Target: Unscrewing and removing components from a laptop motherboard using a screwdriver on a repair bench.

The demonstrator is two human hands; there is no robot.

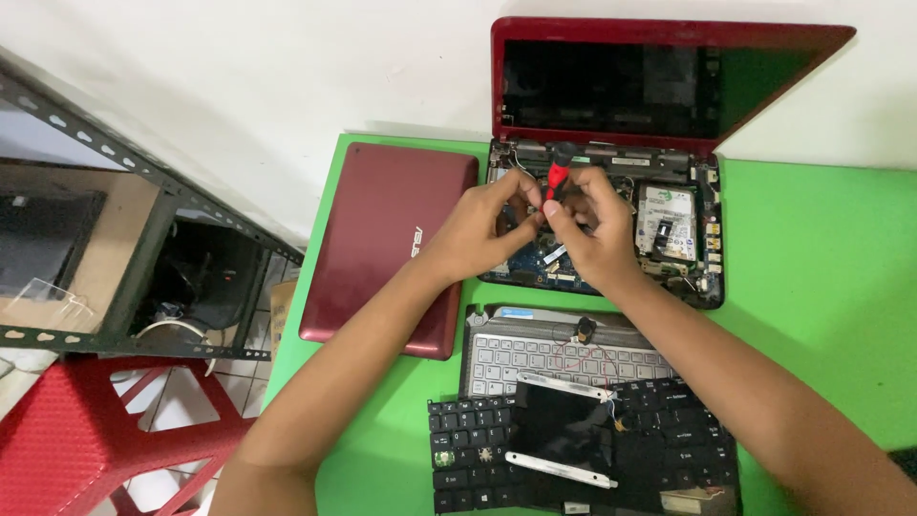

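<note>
**Two hands and a red screwdriver over the opened laptop**

Everything here is best placed from the opened red laptop [611,225], which lies at the far side of the green tabletop [821,277] with its keyboard deck removed and its circuit board and drive bare; its dark screen stands up against the white wall.

Both hands meet over the left-middle of that bare base. The right hand [597,229] is closed around a small screwdriver with a red handle [556,177], pinched between thumb and fingertips. The handle sticks up and leans slightly toward the screen, so the tool's long axis runs steeply down into the board; the tip is hidden behind the fingers, and I cannot tell what it touches. The left hand [482,229] is curled, its fingertips pressed in just beside the shaft; whether it grips a small part or only steadies the tool is not visible. The two hands touch or nearly touch, and the right one is the one carrying the tool.

Left of the opened laptop, just beside it, lies a closed maroon laptop [392,248]. On the near side of the opened laptop rests a silver keyboard deck [564,358] with thin red wires across it, and nearer still a black keyboard [478,459] overlapped by a dark panel with metal brackets [564,430]. Off the tabletop, well to the left, stand a metal shelf frame [143,191] and a red plastic stool [86,430].
</note>
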